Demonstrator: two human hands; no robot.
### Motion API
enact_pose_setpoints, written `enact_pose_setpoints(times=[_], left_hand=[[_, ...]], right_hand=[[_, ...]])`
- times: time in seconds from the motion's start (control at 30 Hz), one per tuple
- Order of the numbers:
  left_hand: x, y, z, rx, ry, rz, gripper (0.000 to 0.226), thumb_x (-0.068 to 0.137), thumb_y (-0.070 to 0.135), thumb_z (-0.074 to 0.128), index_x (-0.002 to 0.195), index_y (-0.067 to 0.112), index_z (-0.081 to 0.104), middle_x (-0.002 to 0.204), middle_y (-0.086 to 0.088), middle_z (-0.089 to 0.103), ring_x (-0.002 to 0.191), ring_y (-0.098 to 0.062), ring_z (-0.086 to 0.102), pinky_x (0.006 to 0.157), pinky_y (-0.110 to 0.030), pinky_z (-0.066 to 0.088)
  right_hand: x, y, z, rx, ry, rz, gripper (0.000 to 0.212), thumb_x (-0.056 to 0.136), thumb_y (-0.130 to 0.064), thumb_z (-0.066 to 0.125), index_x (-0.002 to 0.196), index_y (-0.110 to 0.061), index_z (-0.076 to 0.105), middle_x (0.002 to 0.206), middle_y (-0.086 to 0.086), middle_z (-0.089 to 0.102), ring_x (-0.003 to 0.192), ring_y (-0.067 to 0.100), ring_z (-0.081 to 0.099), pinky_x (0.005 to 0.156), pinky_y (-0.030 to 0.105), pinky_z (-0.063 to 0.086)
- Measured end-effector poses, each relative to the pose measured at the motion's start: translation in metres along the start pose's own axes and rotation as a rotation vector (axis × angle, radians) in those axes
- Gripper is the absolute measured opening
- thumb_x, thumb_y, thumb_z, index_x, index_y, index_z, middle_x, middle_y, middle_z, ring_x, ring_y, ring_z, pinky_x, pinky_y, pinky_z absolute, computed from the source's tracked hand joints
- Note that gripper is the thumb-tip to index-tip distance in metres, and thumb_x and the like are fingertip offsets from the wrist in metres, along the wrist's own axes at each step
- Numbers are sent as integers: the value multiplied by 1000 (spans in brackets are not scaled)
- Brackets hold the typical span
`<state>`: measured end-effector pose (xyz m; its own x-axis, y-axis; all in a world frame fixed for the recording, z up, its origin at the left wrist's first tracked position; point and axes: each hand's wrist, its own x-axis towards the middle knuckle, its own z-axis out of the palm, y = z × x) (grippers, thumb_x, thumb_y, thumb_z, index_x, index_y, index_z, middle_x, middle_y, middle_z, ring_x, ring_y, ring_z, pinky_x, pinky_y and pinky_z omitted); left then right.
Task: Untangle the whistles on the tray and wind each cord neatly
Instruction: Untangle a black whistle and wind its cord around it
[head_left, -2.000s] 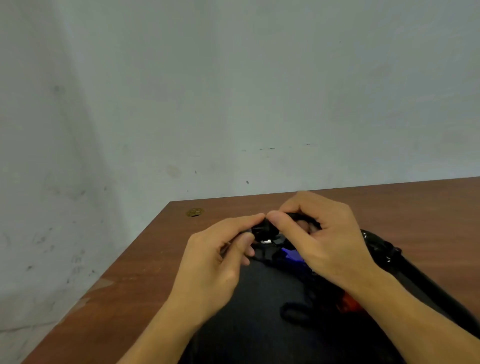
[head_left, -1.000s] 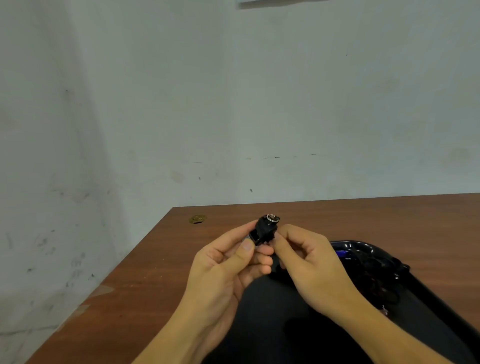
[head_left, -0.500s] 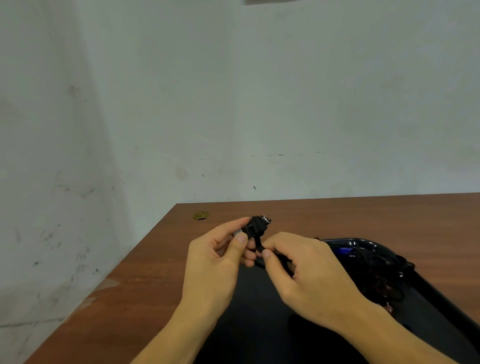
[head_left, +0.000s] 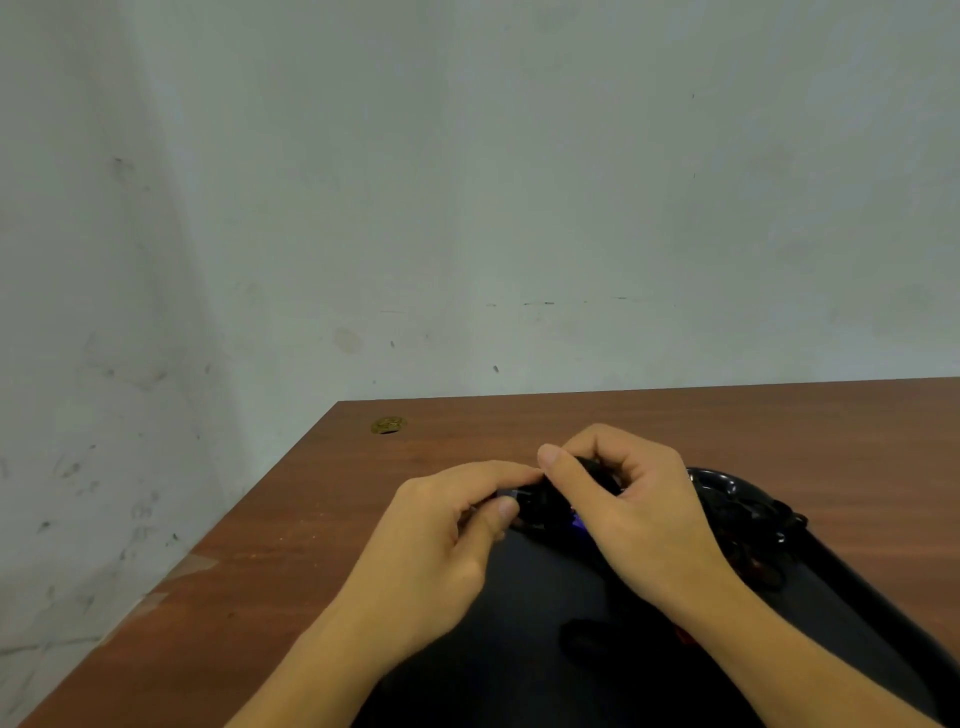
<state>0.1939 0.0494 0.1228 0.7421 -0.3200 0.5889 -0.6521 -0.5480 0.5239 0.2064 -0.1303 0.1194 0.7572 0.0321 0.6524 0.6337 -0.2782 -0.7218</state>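
At the lower centre of the frame, my left hand (head_left: 441, 540) and right hand (head_left: 628, 509) both pinch a black whistle (head_left: 543, 501) in closed fingers above the black tray (head_left: 727, 480) on the worktop (head_left: 311, 519).

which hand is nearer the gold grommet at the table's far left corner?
Left. The left hand sits right of and nearer the camera than the gold grommet; the right hand lies farther right, over the black tray. Both pinch a black whistle.
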Motion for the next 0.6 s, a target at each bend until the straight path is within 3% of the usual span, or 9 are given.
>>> enact_pose_setpoints(times=[0.13, 0.33, 0.6], left_hand=[[-2, 1, 1, -190, -7, -65, 42, 97, 4, 59, 113, 43, 67, 95, 22, 71, 83, -8, 70, 77, -11, 51], [-3, 2, 4, -409, -2, -51, 40, 95, -7, 57, 112, 26, 71, 89, 8, 75, 80, -15, 72, 76, -18, 54], [-2, 4, 10, -745, 44, -41, 30, 89, 4, 58, 114, 15, 72, 93, -16, 76, 79, -25, 73, 74, -29, 58]], right_hand=[[5, 3, -4, 129, 39, 127, 27, 92, -24, 68, 68, -11, 67, 59, 4, 60, 55, 8, 55, 57, 16, 46], [6, 5, -6, 282, -15, 275, 36, 94, -16, 65, 59, -12, 58, 46, -11, 45, 39, 1, 41, 44, 9, 35], [8, 14, -5, 291, -22, 293, 23, 93, -6, 63, 71, -6, 68, 48, -3, 52, 42, 3, 42, 47, 13, 36]])
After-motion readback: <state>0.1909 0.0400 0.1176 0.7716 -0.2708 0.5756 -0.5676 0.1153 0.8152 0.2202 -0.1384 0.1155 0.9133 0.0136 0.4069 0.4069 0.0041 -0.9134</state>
